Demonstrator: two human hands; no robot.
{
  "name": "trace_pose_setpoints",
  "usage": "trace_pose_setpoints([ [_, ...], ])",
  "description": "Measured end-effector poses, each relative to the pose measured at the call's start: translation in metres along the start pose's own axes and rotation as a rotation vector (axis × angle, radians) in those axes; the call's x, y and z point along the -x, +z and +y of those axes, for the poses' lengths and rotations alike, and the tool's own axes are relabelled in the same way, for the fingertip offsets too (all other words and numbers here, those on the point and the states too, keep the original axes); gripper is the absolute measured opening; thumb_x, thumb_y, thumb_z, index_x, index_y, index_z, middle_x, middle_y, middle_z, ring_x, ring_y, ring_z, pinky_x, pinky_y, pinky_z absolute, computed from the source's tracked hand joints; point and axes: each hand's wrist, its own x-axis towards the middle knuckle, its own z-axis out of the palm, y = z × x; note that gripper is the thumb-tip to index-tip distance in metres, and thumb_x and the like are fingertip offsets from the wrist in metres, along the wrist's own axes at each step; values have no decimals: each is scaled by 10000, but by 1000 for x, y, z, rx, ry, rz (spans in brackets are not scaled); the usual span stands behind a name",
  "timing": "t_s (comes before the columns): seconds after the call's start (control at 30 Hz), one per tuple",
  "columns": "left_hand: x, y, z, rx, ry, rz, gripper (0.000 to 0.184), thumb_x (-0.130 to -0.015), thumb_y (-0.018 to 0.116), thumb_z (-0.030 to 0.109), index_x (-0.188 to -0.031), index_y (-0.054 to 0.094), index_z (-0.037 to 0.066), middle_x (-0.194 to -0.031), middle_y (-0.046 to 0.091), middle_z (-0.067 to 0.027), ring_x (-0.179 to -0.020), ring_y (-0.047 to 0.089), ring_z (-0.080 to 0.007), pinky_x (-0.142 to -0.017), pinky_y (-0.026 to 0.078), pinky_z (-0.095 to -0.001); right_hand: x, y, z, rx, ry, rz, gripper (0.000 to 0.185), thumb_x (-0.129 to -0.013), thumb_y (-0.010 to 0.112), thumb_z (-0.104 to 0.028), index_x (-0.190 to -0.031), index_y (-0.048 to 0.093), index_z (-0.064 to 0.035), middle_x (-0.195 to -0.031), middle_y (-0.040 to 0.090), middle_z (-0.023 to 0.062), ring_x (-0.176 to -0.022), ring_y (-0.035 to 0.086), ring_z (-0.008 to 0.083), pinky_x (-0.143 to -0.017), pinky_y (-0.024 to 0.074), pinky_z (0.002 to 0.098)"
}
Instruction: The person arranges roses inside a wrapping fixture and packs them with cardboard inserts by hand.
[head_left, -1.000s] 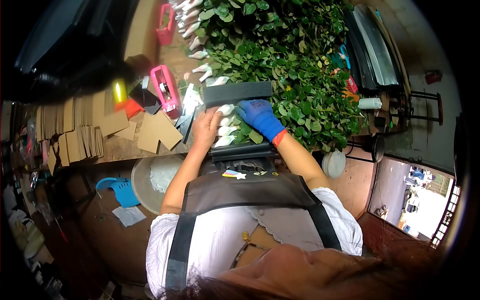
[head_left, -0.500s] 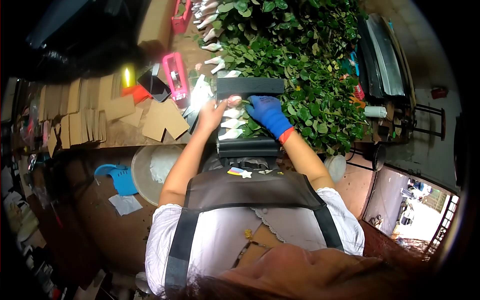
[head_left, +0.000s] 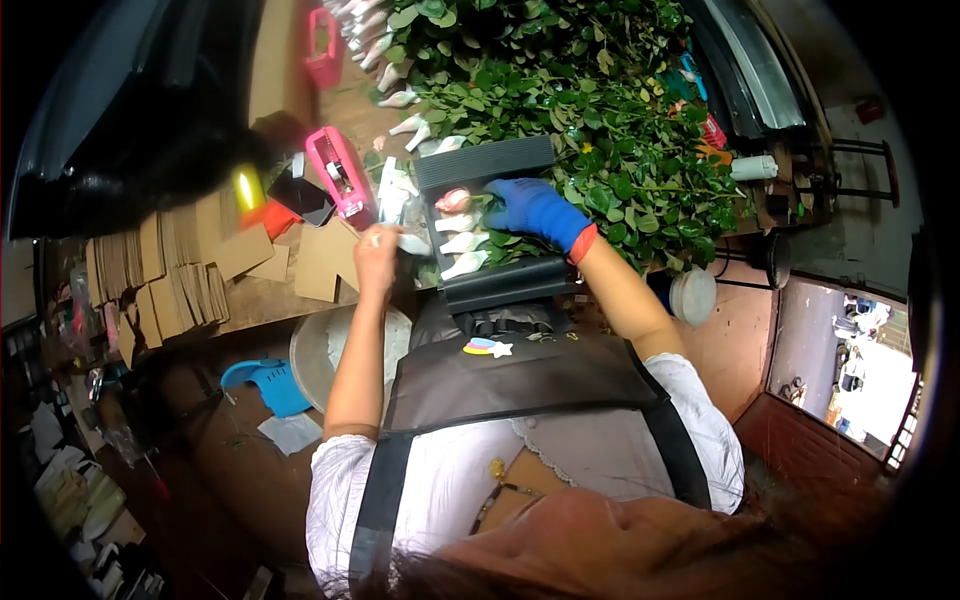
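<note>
Pink rosebud (head_left: pixel 453 201) is seen in the black rack (head_left: pixel 488 162), at the top of a short column; white-wrapped rosebuds (head_left: pixel 463 243) are lined up below it. Leafy stems run off to the right. The right hand (head_left: pixel 535 210), blue-gloved, is placed just beside the pink rosebud, fingers bent over the stem area; whether anything is gripped cannot be told. The left hand (head_left: pixel 376 256), bare, is closed, a white sleeve (head_left: pixel 411 244) pinched at its fingertips, slightly blurred, left of the rack. More white sleeves (head_left: pixel 395 190) are piled above that hand, near a pink tape dispenser (head_left: pixel 341 178). Another pink dispenser (head_left: pixel 322 50) is seen farther up. Cardboard pieces (head_left: pixel 180 262) are stacked on the table (head_left: pixel 262 296) at left, yellow roll (head_left: pixel 246 188) beyond. A large heap of rose foliage (head_left: pixel 600 130) is spread up and right. Blue plastic item (head_left: pixel 272 385) and round tub (head_left: pixel 312 360) are seen below the table edge.
</note>
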Motion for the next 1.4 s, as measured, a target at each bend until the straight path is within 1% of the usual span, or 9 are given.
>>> trace_pose_setpoints([
  [0.1, -14, 22, -33, -400, 404, -132, 308, -895, 702, 337, -898, 697, 28, -651, 599, -86, -664, 595, -198, -650, 476, -371, -2, 3, -6, 75, 16, -87, 485, -820, 684, -437, -1157, 605, -98, -1005, 719, 119, -935, 684, 339, -798, 521, 456],
  [0.17, -4, 44, -5, -567, 244, -180, 379, -899, 698, 377, -892, 681, -1, -729, 648, -186, -694, 628, -259, -692, 488, -389, -5, -3, -22, 158, 118, -209, 526, -839, 674, -458, -1221, 579, -109, -1065, 712, 133, -988, 677, 336, -846, 517, 444],
  [0.2, -8, 50, -8, -520, 299, -224, 349, -941, 664, 350, -854, 652, 12, -691, 632, -121, -656, 553, -135, -632, 454, -333, -4, 0, -22, 160, 128, -180, 515, -840, 673, -450, -1212, 575, -108, -1051, 711, 135, -981, 679, 335, -842, 518, 444],
  [0.43, -1, 19, -24, 88, 197, 97, 266, -965, 630, 234, -863, 685, -6, -832, 654, -21, -783, 562, -98, -723, 455, -267, -2, 15, -14, 138, 141, -108, 529, -840, 673, -435, -1239, 555, -108, -1037, 709, 153, -978, 682, 324, -832, 522, 435],
  [0.7, 12, 20, -24, -597, 269, -284, 281, -901, 728, 305, -846, 674, 34, -747, 649, -44, -681, 535, -86, -613, 426, -278, 10, 4, -17, 169, -33, -175, 754, -752, 733, -394, -1388, 490, -71, -1090, 705, 159, -1010, 678, 319, -843, 534, 410],
  [0.83, 20, 39, -11, -366, 169, -339, 346, -924, 704, 324, -779, 674, 11, -648, 618, -37, -634, 532, -93, -610, 424, -286, 7, 5, -37, 361, 91, -278, 681, -837, 665, -292, -1436, 446, -55, -1056, 724, 128, -950, 704, 282, -783, 539, 393],
  [1.07, 42, 7, 16, 257, -5, 125, 207, -937, 665, 201, -768, 611, 94, -690, 566, 40, -614, 464, -46, -562, 371, -253, 12, 14, -16, 198, 36, -185, 674, -851, 689, -445, -1398, 448, -136, -1031, 715, 134, -923, 690, 324, -787, 537, 420],
  [1.23, 43, -23, -16, -239, 142, -145, 192, -900, 665, 167, -786, 593, 30, -787, 624, -14, -694, 529, -69, -625, 430, -255, 33, -51, -30, -97, -59, -82, 586, -852, 659, -452, -1376, 538, -222, -1080, 704, 152, -955, 674, 355, -831, 530, 423],
  [1.4, 31, 8, -10, -568, 50, -485, 368, -890, 741, 368, -861, 673, 7, -772, 615, -55, -758, 553, -125, -700, 468, -304, 22, -42, -56, 247, -181, -623, 335, -882, 613, -372, -1121, 682, -148, -1052, 716, 142, -964, 693, 324, -824, 543, 440],
])
